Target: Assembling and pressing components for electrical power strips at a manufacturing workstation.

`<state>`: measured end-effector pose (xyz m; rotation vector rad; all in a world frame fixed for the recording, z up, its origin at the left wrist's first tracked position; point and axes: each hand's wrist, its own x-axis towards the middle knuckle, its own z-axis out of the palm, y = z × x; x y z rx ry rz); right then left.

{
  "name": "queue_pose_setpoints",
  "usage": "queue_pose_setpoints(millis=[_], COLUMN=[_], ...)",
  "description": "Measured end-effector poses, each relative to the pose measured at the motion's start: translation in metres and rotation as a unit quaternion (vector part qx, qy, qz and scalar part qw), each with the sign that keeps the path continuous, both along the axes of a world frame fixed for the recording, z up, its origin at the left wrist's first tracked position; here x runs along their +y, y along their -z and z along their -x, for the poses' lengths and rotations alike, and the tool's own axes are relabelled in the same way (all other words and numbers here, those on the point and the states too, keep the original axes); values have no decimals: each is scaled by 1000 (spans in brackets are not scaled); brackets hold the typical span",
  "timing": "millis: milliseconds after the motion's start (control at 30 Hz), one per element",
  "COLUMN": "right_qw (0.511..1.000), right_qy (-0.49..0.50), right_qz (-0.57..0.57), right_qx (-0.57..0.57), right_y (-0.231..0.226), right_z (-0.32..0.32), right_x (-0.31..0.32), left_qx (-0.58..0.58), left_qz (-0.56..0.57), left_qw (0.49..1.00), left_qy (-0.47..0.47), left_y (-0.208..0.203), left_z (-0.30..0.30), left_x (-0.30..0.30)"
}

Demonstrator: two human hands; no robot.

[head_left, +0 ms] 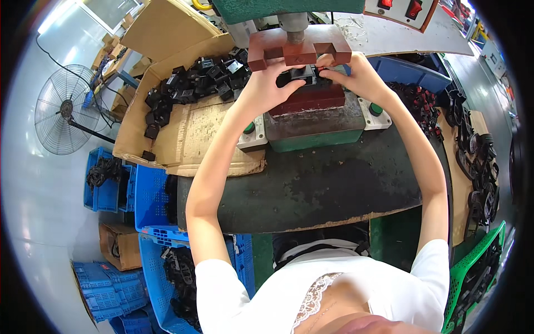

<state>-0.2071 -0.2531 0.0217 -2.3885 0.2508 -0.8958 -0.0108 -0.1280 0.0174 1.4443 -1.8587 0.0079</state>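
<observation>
A press with a red-brown block (300,50) on its ram stands before me. Below the block, a black plastic part (303,77) sits on a red-brown fixture (308,102). My left hand (270,86) is closed around the part's left side, its thumb lying along the near edge and its fingers partly hidden under the block. From the right, my right hand (356,78) reaches in, thumb and fingers pinched at the part's right end, where a small dark piece shows between them. The block overhead hides some of both hands' fingertips.
Green push buttons (376,109) flank the press base. A cardboard box (183,133) of black plastic pieces lies left, a blue bin (414,72) right. Red and black small parts (417,106) heap beside it. Blue crates (153,200) and a fan (67,108) stand left, a green crate (461,267) lower right.
</observation>
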Motion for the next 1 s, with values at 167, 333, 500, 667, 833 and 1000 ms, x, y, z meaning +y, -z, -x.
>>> queue_pose_setpoints(millis=[167,333,500,667,833,1000], right_qw=[999,998,998,998,974,978], right_qy=[-20,-35,-54,-5,64,93], right_qz=[35,-25,-38,16,144,95], right_qx=[-27,-42,-16,65,161,162], right_y=[7,11,10,-17,2,12], right_z=[-7,-5,1,47,99,106], right_x=[-1,-2,-10,-10,6,26], left_qx=[-29,-6,19,16,-17,-103], left_qz=[-35,-26,113,26,-62,-19], left_qw=[999,998,993,999,997,991], left_qy=[9,60,11,-21,-44,-79], left_y=[5,8,3,9,35,45], left_z=[-6,-7,-17,-33,-30,-28], left_x=[-1,1,23,71,109,107])
